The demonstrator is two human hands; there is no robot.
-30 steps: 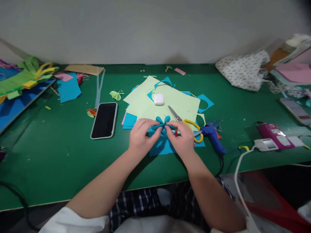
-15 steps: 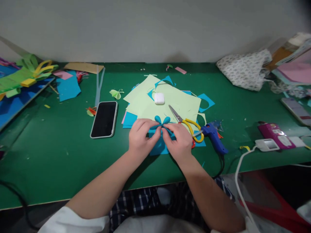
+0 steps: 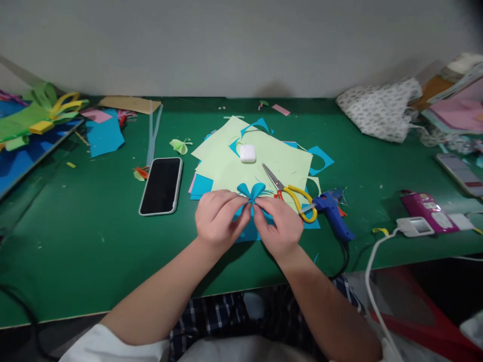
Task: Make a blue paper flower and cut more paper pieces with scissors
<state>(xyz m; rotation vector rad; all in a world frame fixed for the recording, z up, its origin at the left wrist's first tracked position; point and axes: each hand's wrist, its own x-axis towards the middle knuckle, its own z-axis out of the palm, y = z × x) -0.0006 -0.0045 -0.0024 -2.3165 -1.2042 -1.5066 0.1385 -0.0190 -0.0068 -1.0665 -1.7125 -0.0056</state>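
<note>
A small blue paper flower (image 3: 251, 192) is pinched between both hands above the front of the paper stack. My left hand (image 3: 222, 215) grips its left side between thumb and forefinger. On the right side, my right hand (image 3: 278, 221) holds it with thumb and fingertips. Two rounded petals stand up past the fingertips; the lower part is partly hidden by the fingers. Pale green sheets (image 3: 226, 151) lie beyond the hands, with a white earbud case (image 3: 248, 153) on them. Yellow-handled scissors (image 3: 290, 192) rest just right of the flower.
A blue glue gun (image 3: 334, 213) lies right of the scissors, its cord running off the front edge. The phone (image 3: 161, 186) is at the left. Farther out are a purple device (image 3: 428, 210), a patterned pouch (image 3: 381, 108) and coloured paper pieces (image 3: 105, 133).
Both hands have shifted slightly toward the front edge and a little apart. The flower's two upper petals now look wider and flatter.
</note>
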